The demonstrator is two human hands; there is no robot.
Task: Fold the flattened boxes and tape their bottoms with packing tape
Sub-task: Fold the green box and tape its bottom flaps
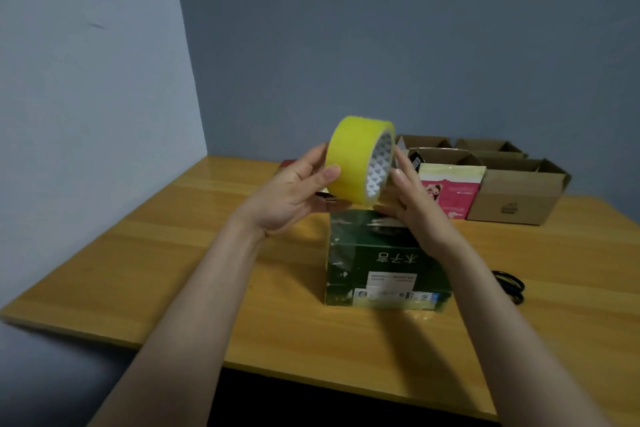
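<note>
Wooden table (214, 274) against grey-blue walls: both hands hold a yellow tape roll (356, 163) in the air above a green box (384, 267).

Printing on the green box's near face reads upside down, large pale characters over a white label and a strip of small marks, too blurred to read. Left hand (294, 194) grips the roll's outer band, thumb pressed on the yellow surface; right hand (412, 198) has its fingers closed on the roll's open side, at the patterned white core. Behind, at the table's far right, open brown cartons (516, 194) stand together, one bearing a small dark logo, with a pink-and-cream packet (453, 191) leaning in front. Black scissors (512, 286) lie right of the green box, partly hidden by the right forearm.
</note>
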